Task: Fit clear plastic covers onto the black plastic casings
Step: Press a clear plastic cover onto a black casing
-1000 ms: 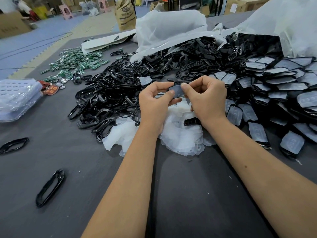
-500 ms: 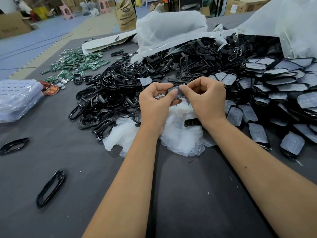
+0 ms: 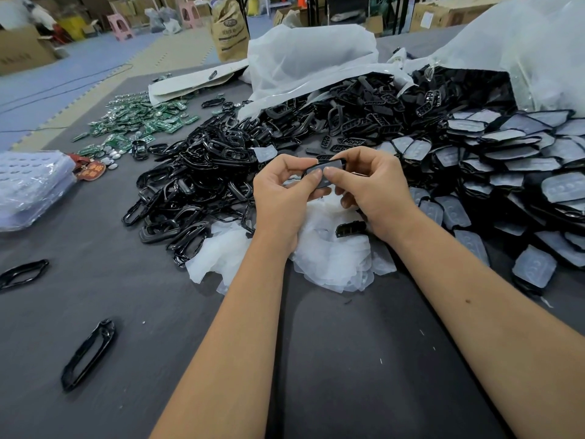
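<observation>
Black casing [image 3: 326, 172] pinched between our left hand [image 3: 281, 198] and right hand [image 3: 373, 191], above loose clear covers [image 3: 329, 258]; black frames [image 3: 196, 185] heaped left, covered casings [image 3: 522, 172] right.

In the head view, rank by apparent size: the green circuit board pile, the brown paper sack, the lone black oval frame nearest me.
1. Green circuit board pile
2. Brown paper sack, though farther away
3. Lone black oval frame, though nearest

Dark grey felt-like table cover [image 3: 348, 375] under everything. Glossy black frames [image 3: 190, 191] heaped at its far middle; milky translucent covers [image 3: 329, 258] nearer; green circuit boards [image 3: 139, 122] far left; grey-topped black casings [image 3: 519, 160] at right; white plastic sheeting [image 3: 300, 58] behind; pale bluish dimpled trays [image 3: 28, 185] at left edge.
</observation>
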`<move>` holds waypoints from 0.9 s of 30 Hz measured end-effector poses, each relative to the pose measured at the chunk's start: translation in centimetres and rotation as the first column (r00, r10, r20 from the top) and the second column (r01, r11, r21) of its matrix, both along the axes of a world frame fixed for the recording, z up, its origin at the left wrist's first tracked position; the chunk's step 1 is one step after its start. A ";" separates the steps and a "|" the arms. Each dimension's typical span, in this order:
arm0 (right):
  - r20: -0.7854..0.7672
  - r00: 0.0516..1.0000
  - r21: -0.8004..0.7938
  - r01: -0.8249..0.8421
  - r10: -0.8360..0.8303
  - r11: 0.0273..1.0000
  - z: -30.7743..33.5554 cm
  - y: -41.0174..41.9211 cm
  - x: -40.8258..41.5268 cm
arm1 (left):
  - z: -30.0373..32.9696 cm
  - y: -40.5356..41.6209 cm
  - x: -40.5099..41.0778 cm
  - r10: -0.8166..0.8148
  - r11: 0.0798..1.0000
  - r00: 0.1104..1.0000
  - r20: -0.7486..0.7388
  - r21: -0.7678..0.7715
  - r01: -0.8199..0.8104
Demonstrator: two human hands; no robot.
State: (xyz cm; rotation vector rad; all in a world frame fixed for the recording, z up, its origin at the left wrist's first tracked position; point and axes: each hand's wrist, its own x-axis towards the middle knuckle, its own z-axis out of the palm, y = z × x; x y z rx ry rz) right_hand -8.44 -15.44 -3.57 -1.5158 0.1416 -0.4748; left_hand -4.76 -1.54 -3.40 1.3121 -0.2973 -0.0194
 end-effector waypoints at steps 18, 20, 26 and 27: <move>-0.024 0.997 0.068 0.069 -0.068 0.995 0.3 0.5 -0.1 | 0.0 0.0 0.1 -0.001 1.000 0.999 -0.036 -0.003 0.001; -0.019 0.997 0.043 0.077 -0.076 0.996 0.3 0.4 -0.1 | 0.0 -0.1 0.1 0.016 1.000 0.999 -0.032 0.007 -0.016; -0.024 0.999 0.076 0.033 -0.031 0.997 0.3 0.1 -0.2 | -0.1 -0.1 0.1 0.044 0.998 0.999 0.002 0.041 -0.044; -0.027 0.999 0.076 0.030 -0.028 0.997 0.3 0.1 -0.2 | -0.1 -0.1 0.1 0.043 0.998 0.999 -0.001 0.039 -0.043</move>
